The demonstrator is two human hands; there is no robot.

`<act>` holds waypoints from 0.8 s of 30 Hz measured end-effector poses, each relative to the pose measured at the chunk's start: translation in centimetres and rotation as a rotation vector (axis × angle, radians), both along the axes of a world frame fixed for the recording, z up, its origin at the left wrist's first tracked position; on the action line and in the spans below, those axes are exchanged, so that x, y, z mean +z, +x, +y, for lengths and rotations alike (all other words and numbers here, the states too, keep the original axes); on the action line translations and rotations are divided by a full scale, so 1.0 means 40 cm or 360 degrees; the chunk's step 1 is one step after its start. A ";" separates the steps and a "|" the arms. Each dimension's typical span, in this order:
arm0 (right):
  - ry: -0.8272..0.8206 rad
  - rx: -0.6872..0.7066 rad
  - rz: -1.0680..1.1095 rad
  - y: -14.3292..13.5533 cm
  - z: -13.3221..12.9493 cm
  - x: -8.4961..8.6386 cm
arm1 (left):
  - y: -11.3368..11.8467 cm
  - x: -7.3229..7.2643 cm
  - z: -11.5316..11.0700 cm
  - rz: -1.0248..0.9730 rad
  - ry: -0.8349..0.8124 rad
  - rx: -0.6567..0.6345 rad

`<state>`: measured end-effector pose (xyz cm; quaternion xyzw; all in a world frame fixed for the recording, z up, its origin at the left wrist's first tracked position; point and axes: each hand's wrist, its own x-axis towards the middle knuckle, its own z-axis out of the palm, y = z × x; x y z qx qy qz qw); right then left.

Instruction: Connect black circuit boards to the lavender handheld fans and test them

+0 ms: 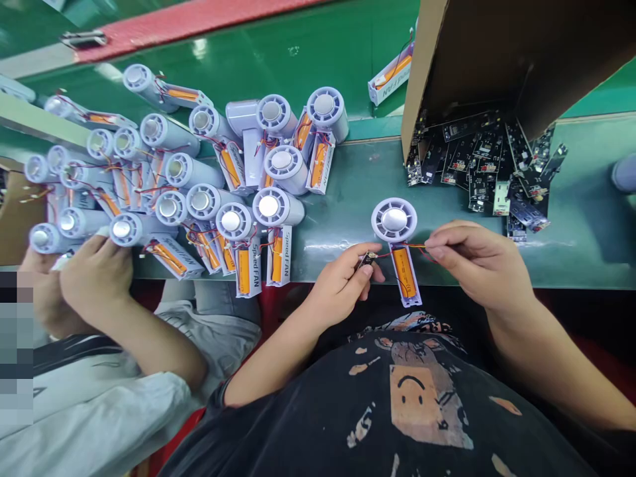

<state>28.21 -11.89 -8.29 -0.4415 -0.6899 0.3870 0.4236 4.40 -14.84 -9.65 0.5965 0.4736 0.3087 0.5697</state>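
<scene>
In front of me at the bench edge lies a lilac handheld fan with its handle uncovered. An orange battery shows inside that handle. My left hand pinches a small black circuit board just left of the fan, and a red wire runs from it toward the handle. To the right of the fan, my right hand has thumb and forefinger closed on thin red and yellow wires. The wire ends are hidden by the fingertips.
Several black circuit boards spill from a cardboard box at the back right. Many similar fans crowd the bench on the left. A co-worker's hands work there. Another handle rests behind, beside the box.
</scene>
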 end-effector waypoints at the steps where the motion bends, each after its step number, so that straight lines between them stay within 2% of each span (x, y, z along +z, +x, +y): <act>1: 0.0168 0.0091 -0.0138 0.003 -0.001 0.008 | 0.000 0.001 0.001 0.0006 0.0001 -0.0003; 5: 0.0950 0.0460 -0.0813 0.016 -0.011 0.029 | -0.002 0.010 0.003 0.0112 0.0117 -0.0049; 7: 0.1098 0.0479 -0.1025 0.021 -0.020 0.021 | -0.003 0.015 0.002 0.0252 0.0350 -0.0119; 8: 0.1071 0.0432 -0.1064 0.022 -0.026 0.013 | -0.003 0.019 0.001 0.0327 0.0489 -0.0182; 11: 0.0712 0.0232 -0.1005 0.018 -0.047 -0.015 | 0.001 0.029 -0.001 0.0530 0.0757 -0.0412; 14: 0.0342 0.0171 -0.0931 0.004 -0.066 -0.023 | 0.010 0.040 0.000 0.0773 0.0747 -0.0570; 18: 0.0027 0.0053 -0.1013 -0.015 -0.077 0.004 | 0.028 0.053 0.007 0.0987 0.0656 -0.0648; 21: -0.0248 0.0094 -0.1027 -0.013 -0.073 0.027 | 0.036 0.059 0.016 0.1014 0.0585 -0.0669; 24: -0.0473 0.0156 -0.0868 0.003 -0.063 0.039 | 0.035 0.062 0.025 0.1033 0.0558 -0.0714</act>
